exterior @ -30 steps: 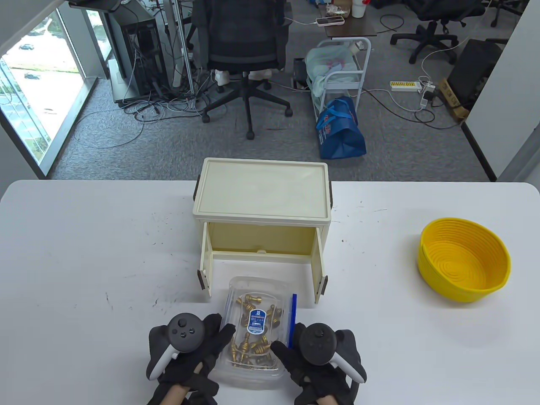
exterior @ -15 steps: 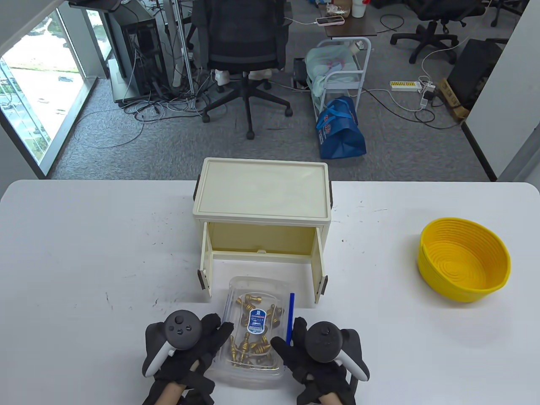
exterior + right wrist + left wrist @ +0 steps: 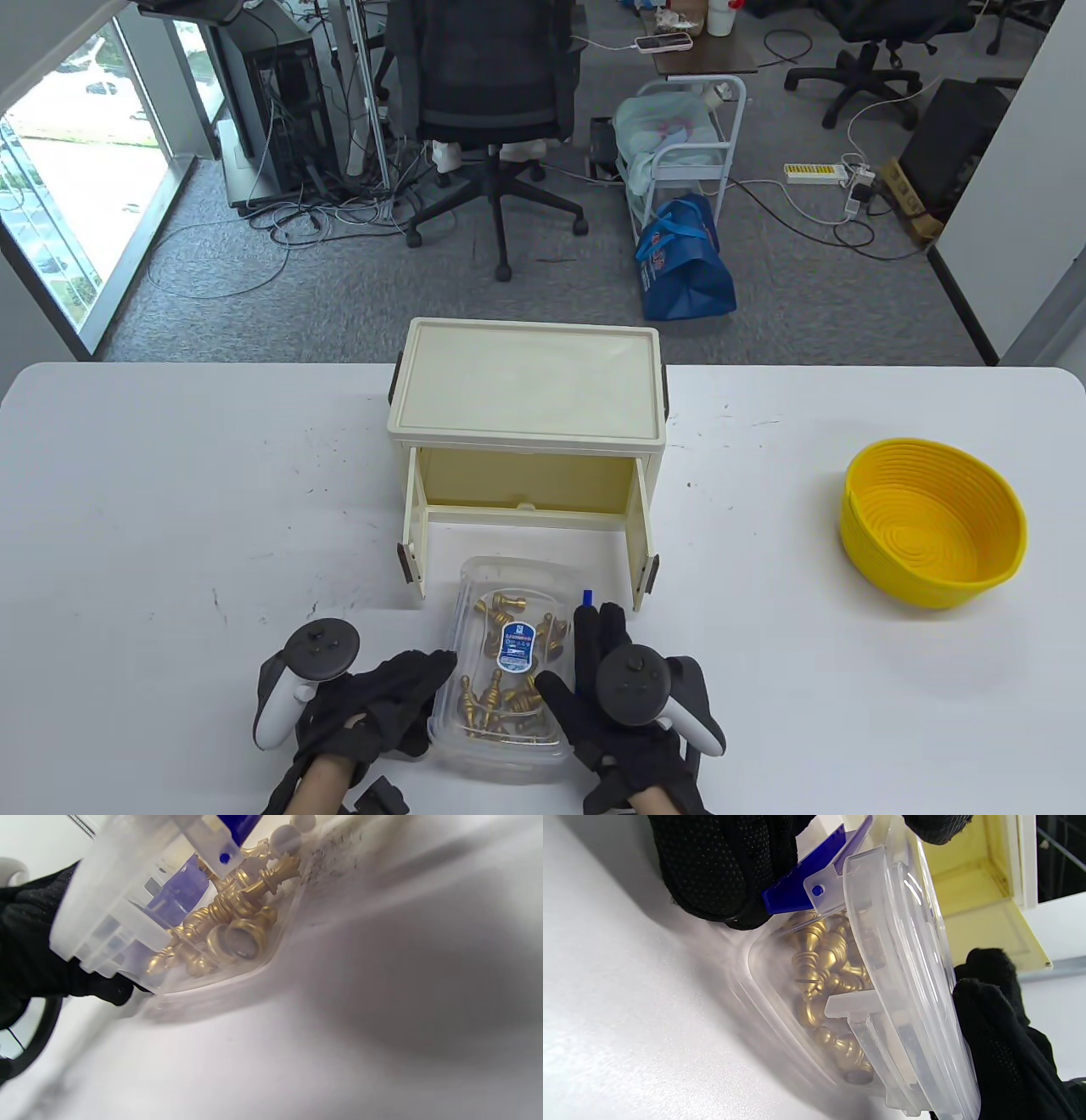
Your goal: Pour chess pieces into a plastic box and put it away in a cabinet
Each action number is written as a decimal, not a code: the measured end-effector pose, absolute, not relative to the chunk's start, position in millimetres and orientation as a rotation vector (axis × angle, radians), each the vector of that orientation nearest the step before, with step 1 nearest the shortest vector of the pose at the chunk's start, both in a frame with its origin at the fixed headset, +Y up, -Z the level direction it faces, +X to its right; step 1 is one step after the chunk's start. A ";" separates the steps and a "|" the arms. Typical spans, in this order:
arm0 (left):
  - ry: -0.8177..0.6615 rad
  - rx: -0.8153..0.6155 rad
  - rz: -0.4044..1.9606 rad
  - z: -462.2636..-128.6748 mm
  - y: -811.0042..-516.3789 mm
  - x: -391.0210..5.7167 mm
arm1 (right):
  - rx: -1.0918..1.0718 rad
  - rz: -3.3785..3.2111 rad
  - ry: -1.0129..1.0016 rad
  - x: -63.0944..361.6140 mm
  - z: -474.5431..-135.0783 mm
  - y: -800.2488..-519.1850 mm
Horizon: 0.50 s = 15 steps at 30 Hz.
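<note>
A clear plastic box (image 3: 502, 577) with its lid on lies in front of the open cream cabinet (image 3: 526, 399). Several gold chess pieces (image 3: 501, 700) lie inside it. My left hand (image 3: 420, 679) lies against the box's left side. In the left wrist view its fingers (image 3: 721, 866) press on the blue latch (image 3: 797, 889) at the lid's edge. My right hand (image 3: 585, 658) lies along the box's right side, its fingers over the right blue latch (image 3: 584, 601), of which only the tip shows. The right wrist view shows the box (image 3: 127, 895) and the pieces (image 3: 237, 925) from low down.
The cabinet's two doors (image 3: 414, 535) stand open toward me, either side of the box's far end. A yellow bowl (image 3: 933, 526) stands at the right. The white table (image 3: 170, 509) runs wide to the left.
My left hand has drawn back and rolled outward, its fingers staying at the box's left side. My right hand has slid forward over the right blue latch, which earlier stood out.
</note>
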<state>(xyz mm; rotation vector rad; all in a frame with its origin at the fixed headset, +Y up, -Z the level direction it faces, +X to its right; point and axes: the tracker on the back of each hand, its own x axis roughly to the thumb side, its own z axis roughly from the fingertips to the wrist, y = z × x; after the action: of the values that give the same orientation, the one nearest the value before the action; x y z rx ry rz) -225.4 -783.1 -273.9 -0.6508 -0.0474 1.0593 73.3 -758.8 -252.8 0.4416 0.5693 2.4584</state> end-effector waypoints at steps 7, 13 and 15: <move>-0.027 -0.719 1.180 -277.3 -791.1 -229.8 | 0.516 2.494 0.518 72.0 -255.3 -760.2; -0.008 -0.692 1.089 -278.9 -783.2 -230.8 | 0.515 2.557 0.511 68.2 -254.5 -757.8; -0.007 -0.647 1.018 -278.9 -777.5 -230.6 | 0.515 2.562 0.514 67.7 -254.6 -757.6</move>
<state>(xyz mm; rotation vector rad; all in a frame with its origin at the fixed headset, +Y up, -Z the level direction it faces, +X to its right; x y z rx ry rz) -230.6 -777.5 -278.9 -0.6471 -0.0068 1.0182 67.7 -757.6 -254.6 0.5154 0.5137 2.5624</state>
